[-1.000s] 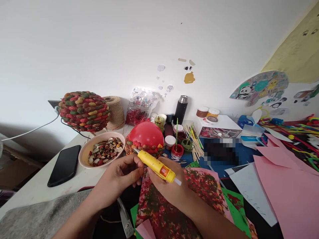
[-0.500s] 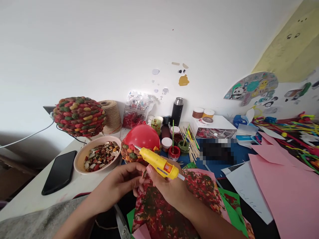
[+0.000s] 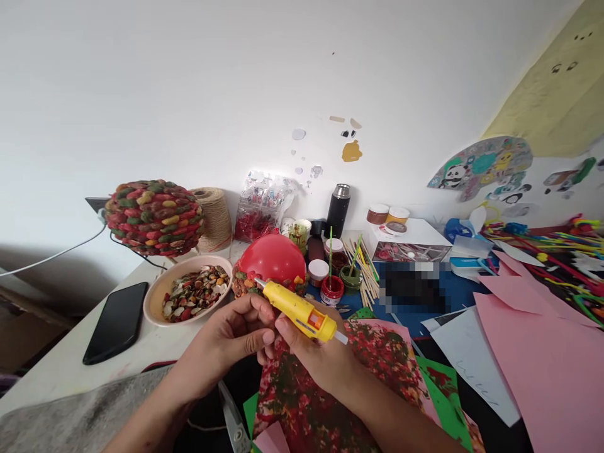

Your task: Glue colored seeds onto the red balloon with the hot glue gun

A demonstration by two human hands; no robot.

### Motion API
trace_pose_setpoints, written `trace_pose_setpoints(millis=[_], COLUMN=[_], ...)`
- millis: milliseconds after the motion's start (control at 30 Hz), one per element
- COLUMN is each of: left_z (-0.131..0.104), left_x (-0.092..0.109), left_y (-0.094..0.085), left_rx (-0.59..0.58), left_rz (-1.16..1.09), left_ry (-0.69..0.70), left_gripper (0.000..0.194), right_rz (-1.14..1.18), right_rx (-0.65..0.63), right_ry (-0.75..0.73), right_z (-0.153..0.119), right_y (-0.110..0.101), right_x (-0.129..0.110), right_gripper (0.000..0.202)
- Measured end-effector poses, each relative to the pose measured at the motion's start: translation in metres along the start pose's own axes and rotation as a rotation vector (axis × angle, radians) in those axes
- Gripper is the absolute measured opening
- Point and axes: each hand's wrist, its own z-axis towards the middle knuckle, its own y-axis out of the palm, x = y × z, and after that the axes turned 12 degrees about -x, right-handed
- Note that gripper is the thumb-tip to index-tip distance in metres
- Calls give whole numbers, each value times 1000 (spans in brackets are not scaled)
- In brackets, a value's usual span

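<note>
A yellow hot glue gun [image 3: 295, 306] is in my right hand [image 3: 321, 365], its nozzle pointing up and left and a clear glue stick poking out behind. Close beside it, my left hand [image 3: 226, 336] has its fingers curled in toward the thumb; what they hold, if anything, is hidden. Just beyond the nozzle sits a red balloon [image 3: 274, 257], its lower part ringed with painted nut shells [image 3: 243, 284]. A pale bowl [image 3: 153, 308] to the left contains loose painted shells [image 3: 195, 292]. Under my hands lies a paint-smeared pink sheet [image 3: 325, 402].
A shell-covered ball [image 3: 153, 217] stands at the left near a twine spool [image 3: 212, 217] and a black phone [image 3: 116, 322]. Behind the balloon are paint jars [image 3: 332, 289], wooden sticks [image 3: 368, 286] and a black flask [image 3: 338, 211]. Scissors [image 3: 231, 418] lie in front; pink paper [image 3: 533, 365] is right.
A small painted shell showed between my left fingers by the right thumb; now it is out of sight. My left thumb has come forward. The glue gun stays in my right hand.
</note>
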Motion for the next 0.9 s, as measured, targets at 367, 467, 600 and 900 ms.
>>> trace_pose_setpoints(millis=[367,467,600,900], left_z=[-12,-14,-15,-16], left_x=[-1,-5,-6,-5], left_y=[10,10,10,12], left_rx=[-90,-113,-105,-166], left_rz=[257,321,360,361], left_ry=[-44,-68,-67,-136], left_gripper=[63,70,70,72], right_rz=[456,433,421,387], right_rx=[51,59,71,76], right_ry=[130,134,132,125], right_z=[7,8,7,5], right_y=[-12,-11,-10,-9], right_x=[-10,-13,-12,-9], right_gripper=[80,83,81,85])
